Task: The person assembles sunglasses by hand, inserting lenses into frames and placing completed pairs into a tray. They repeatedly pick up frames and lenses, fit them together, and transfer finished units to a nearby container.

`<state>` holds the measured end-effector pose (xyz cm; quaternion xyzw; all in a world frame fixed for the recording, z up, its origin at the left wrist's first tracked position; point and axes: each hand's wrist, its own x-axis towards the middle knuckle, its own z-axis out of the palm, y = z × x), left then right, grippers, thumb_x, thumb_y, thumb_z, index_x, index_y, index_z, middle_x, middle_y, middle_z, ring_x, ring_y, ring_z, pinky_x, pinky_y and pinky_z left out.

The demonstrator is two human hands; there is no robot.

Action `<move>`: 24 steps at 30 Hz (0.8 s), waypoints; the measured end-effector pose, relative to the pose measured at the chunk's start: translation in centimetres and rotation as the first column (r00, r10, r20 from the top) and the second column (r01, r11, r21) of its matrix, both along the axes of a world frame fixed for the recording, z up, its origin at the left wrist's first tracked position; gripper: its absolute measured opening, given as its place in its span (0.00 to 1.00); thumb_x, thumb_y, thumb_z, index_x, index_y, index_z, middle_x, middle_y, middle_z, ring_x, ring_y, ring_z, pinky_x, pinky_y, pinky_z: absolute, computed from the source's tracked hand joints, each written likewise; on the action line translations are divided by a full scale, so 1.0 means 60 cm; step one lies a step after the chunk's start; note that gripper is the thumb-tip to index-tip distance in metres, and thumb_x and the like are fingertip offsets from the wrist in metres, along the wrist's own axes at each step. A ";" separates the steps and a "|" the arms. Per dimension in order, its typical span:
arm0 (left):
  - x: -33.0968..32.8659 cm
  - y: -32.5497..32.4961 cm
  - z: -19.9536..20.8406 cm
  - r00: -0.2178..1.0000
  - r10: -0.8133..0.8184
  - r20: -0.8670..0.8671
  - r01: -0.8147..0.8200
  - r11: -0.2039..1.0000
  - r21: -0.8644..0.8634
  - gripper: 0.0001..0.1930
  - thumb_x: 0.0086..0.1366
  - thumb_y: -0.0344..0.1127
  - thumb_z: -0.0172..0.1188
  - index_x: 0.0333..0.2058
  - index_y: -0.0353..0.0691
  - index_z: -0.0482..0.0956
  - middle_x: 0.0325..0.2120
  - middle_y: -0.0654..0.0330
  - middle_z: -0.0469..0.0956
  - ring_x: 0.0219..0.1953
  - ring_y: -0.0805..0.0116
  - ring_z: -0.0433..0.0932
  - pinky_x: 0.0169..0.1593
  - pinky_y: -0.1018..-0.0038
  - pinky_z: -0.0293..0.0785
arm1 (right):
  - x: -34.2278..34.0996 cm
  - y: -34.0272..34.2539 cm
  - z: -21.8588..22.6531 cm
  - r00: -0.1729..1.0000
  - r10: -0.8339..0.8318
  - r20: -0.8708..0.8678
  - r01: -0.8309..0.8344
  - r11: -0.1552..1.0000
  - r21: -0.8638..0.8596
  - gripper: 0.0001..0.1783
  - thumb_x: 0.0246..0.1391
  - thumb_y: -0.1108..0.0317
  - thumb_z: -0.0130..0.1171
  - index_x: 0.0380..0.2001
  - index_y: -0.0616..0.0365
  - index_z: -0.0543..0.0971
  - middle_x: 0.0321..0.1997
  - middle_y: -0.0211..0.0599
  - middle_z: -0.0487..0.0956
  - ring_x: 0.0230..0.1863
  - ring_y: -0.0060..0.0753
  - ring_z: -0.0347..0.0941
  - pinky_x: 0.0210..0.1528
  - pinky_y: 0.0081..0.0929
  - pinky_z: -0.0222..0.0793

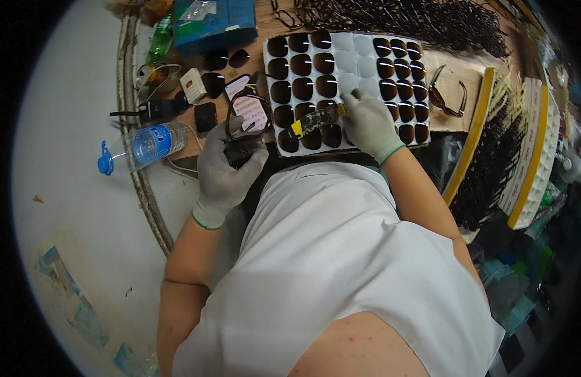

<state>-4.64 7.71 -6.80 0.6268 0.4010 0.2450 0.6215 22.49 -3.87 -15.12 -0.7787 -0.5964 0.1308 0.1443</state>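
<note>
My left hand (226,173), in a grey glove with a green cuff, is closed around a dark sunglasses frame (230,116) that stands up out of its fingers. Something dark, perhaps a lens, shows between thumb and fingers. Over a white lens tray (340,139), my right hand (371,122) wears the same kind of glove, its fingers bent down at the pale middle columns. From its thumb side sticks out a flat black-and-yellow utility knife (317,122), gripped in that hand. Rows of brown lenses (301,64) fill both sides of the tray; the fingertips partly hide the slots under them.
Left on the bench are a phone (249,110), loose dark lenses (213,84), a small white box (193,86) and a plastic bottle (155,146). Dark frames (422,25) pile up behind the tray. Finished-looking sunglasses (447,94) and yellow-edged racks (472,138) stand right.
</note>
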 end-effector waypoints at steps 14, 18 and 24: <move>0.092 -0.056 -0.026 0.861 -0.481 0.165 0.483 0.875 0.029 0.12 0.74 0.32 0.55 0.48 0.28 0.73 0.37 0.52 0.85 0.41 0.63 0.86 0.45 0.72 0.81 | 0.000 -0.095 0.015 0.955 -0.245 0.166 0.291 0.884 -0.365 0.21 0.43 0.60 0.74 0.38 0.60 0.81 0.45 0.46 0.78 0.47 0.50 0.78 0.48 0.43 0.76; 0.124 -0.054 0.008 0.804 -0.588 0.084 0.592 0.805 -0.031 0.11 0.74 0.30 0.50 0.49 0.27 0.71 0.40 0.51 0.84 0.45 0.68 0.84 0.51 0.72 0.80 | 0.017 -0.099 0.005 0.961 -0.262 0.093 0.278 0.893 -0.355 0.23 0.42 0.59 0.76 0.38 0.61 0.80 0.46 0.48 0.78 0.47 0.51 0.78 0.48 0.42 0.77; 0.196 -0.069 0.045 0.817 -0.570 0.083 0.571 0.821 0.020 0.10 0.72 0.29 0.50 0.47 0.28 0.72 0.37 0.51 0.83 0.41 0.70 0.83 0.48 0.73 0.79 | 0.060 -0.098 0.001 0.901 -0.263 -0.344 0.151 0.935 -0.321 0.17 0.49 0.65 0.68 0.39 0.62 0.76 0.37 0.52 0.81 0.42 0.57 0.79 0.45 0.47 0.76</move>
